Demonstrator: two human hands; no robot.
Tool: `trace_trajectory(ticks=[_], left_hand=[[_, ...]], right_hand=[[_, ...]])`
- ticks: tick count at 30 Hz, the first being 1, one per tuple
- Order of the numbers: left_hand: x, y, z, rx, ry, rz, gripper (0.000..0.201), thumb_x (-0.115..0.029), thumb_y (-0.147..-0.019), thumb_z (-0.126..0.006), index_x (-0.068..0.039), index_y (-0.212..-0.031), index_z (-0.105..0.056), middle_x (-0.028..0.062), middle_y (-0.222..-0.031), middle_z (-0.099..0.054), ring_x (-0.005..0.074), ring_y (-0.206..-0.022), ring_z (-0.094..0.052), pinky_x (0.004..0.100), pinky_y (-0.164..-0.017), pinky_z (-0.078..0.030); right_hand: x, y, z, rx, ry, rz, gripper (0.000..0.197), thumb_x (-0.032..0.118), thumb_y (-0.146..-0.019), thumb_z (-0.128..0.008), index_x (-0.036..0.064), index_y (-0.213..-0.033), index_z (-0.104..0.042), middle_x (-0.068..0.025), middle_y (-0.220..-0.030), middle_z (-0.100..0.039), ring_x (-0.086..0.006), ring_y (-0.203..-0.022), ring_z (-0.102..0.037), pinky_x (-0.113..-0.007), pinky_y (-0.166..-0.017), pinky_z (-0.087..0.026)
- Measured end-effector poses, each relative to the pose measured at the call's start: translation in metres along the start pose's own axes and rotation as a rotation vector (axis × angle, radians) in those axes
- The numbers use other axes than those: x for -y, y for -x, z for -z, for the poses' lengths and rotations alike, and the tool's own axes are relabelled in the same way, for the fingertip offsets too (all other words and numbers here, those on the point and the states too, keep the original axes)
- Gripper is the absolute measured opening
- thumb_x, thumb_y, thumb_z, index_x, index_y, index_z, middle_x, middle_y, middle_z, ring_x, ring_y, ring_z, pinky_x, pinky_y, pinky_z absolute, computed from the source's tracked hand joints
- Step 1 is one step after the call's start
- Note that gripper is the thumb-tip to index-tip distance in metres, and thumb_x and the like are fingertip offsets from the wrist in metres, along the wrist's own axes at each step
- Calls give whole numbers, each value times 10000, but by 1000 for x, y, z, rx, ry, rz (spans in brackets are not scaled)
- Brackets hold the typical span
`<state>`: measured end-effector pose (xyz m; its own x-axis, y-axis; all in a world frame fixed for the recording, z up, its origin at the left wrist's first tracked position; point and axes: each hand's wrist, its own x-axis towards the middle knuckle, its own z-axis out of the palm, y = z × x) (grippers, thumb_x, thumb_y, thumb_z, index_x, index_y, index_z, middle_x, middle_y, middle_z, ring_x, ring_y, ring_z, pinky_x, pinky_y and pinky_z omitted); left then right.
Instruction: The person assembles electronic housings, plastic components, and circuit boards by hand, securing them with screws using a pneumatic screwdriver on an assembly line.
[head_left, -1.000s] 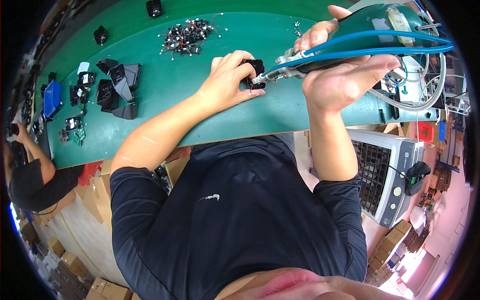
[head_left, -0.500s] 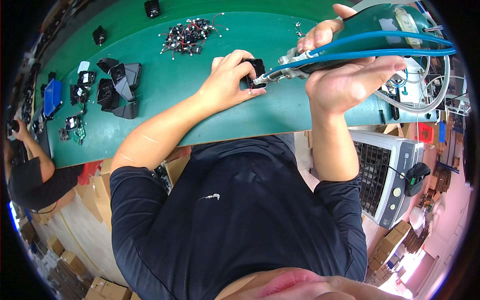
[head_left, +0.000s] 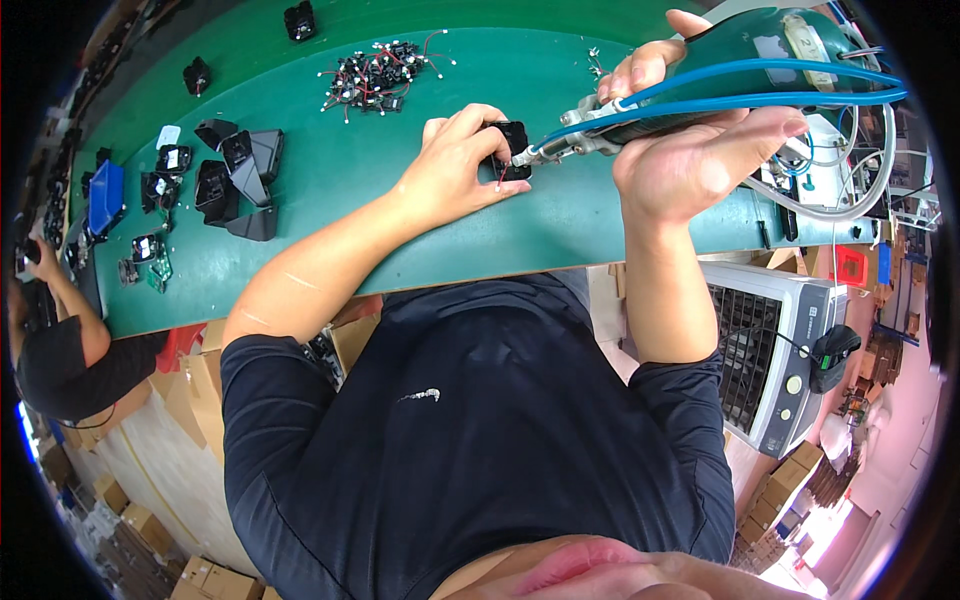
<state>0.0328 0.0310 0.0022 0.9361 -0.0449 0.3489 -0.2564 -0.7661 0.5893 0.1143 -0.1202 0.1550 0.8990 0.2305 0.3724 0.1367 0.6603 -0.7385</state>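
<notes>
So the left hand (head_left: 460, 160) has its fingers and thumb closed around a small black casing (head_left: 515, 137), pinning it on the green table (head_left: 450, 240), out in front of the person's chest. A bit of red wire (head_left: 500, 178) shows by the thumb. The right hand (head_left: 680, 165) is wrapped around a fat green tool (head_left: 720, 85) with blue hoses (head_left: 760, 64), palm on the near side, fingers curled over the far side.

The tool's metal tip (head_left: 535, 153) is right at the casing, but can't tell if it's actually touching. My guess is this is the fiddly bit: working the tip on that one spot. Next move probably calls for a steady left-hand pinch, fingertips clear of the tip, and small right-hand adjustments. A pile of wired parts (head_left: 370, 78) sits beyond the left hand, well apart.
</notes>
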Motion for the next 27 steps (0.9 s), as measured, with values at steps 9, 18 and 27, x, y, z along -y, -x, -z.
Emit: trace_trajectory(ticks=[9,18,27], left_hand=[[-1,-1,1,-16,12,-7,470,-394,-755,-902,-84,-1005,-652,122,-1324,-572,303,-1212,-546,409,-1011,-371],[-1,-2,-1,-20,-2,-9,446,-376,-757,-899,-86,-1002,-666,103,-1313,-570,287,-1206,-547,408,-1012,-365],[-5,2,1,-52,-44,-45,680,-395,-696,-929,-124,-1234,-614,92,-1393,-546,317,-1359,-463,494,-1099,-309]], right_hand=[[-10,-3,13,46,-37,70,955,840,-961,-318,-51,-1212,-553,-73,-682,-599,-168,-567,-596,-266,-526,-523],[-12,-3,13,97,14,156,987,861,-948,-281,-50,-1202,-566,-75,-675,-582,-174,-544,-578,-283,-502,-508],[-10,-3,13,102,8,155,985,853,-952,-289,-55,-1220,-557,-77,-681,-578,-173,-554,-582,-282,-500,-509]])
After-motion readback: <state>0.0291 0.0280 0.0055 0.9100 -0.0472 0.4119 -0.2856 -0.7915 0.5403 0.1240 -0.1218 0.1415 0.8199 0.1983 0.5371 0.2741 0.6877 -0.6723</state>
